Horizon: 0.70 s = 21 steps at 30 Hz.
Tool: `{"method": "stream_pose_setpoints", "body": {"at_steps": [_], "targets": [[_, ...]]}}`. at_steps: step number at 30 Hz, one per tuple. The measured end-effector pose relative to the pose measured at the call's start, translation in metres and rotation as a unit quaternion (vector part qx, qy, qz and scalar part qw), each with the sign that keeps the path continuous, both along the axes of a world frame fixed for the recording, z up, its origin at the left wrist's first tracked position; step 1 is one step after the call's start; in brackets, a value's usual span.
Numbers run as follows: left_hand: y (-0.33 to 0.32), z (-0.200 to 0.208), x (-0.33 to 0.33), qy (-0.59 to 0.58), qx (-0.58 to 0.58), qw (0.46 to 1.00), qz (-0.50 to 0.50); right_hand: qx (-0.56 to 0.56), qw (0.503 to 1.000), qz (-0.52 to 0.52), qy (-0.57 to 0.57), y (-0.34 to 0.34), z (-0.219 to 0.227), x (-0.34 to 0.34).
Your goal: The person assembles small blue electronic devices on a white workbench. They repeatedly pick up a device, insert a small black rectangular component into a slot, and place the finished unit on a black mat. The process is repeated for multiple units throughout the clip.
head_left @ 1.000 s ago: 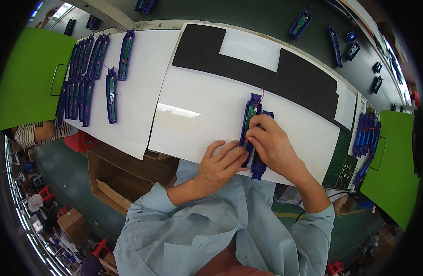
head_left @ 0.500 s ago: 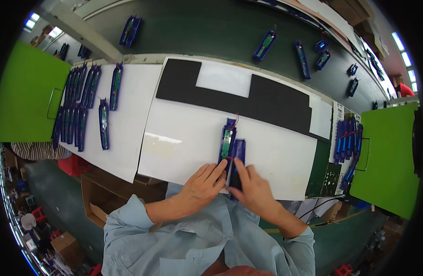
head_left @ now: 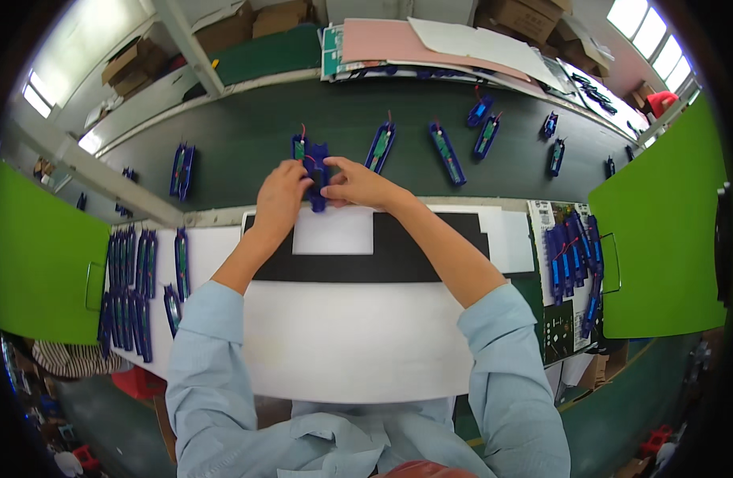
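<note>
Both my arms reach out over the dark green belt [head_left: 247,111]. Between my hands is a blue plastic casing [head_left: 318,191] in two long halves lying side by side. A green circuit board [head_left: 299,148] with a red wire sits in the left half. My left hand [head_left: 282,191] closes on that left half, its fingertips partly hiding the board. On the other side, my right hand [head_left: 362,185] pinches the right half between thumb and fingers. Whether the casing rests on the belt or is held just above it, I cannot tell.
Several similar casings [head_left: 380,147] lie spread along the belt. On the white worktop [head_left: 358,334] nearer me is a black notched mat [head_left: 414,251]. Rows of casings [head_left: 127,259] stand at left, more [head_left: 572,251] at right. Green panels [head_left: 661,247] flank both sides.
My hands have carried the two-part casing from the white worktop forward and left to the belt. The view has tilted up, showing more of the far side.
</note>
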<state>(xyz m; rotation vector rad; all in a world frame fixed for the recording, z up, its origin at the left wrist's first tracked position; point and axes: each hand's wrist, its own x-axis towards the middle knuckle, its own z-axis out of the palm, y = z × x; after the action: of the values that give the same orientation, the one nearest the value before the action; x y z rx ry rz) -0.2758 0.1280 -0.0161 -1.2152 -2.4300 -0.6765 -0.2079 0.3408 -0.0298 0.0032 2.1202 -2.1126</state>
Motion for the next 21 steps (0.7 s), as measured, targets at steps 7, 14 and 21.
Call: {"method": "stream_pose_setpoints", "body": {"at_steps": [7, 14, 21], "targets": [[0.062, -0.019, 0.008, -0.032, 0.000, 0.998, -0.046, 0.594, 0.684, -0.352, 0.235, 0.184, -0.029, -0.020], [0.109, -0.040, 0.019, -0.082, -0.007, 0.994, -0.077, 0.692, 0.637, -0.326, 0.088, 0.299, -0.057, -0.012], [0.061, 0.004, 0.078, -0.099, 0.087, 0.987, -0.093, 0.506, 0.774, -0.237, 0.298, 0.194, -0.007, 0.044]]}}
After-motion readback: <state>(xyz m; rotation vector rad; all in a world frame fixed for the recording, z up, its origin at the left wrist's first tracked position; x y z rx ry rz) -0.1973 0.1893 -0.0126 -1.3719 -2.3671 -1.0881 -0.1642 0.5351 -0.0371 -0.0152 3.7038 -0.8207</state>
